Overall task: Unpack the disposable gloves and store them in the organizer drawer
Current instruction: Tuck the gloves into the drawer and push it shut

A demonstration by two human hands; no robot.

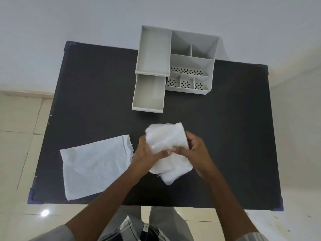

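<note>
We have the gloves (pixel 167 143) out of their empty wrapper (pixel 93 168), which lies near the bench's (pixel 234 119) front-left corner. Left hand (pixel 147 153) and right hand (pixel 194 150) each wrap their grip round the stack mid-bench. Next we judge: compress it, carry it to the open drawer (pixel 148 93).

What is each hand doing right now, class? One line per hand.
Left hand: curled round the stack of gloves, gripping it.
Right hand: gripping the same stack from the other side.

Black table (pixel 225 145) with blue corner caps, pale tiled floor (pixel 20 119), white wall (pixel 69 18)
</note>
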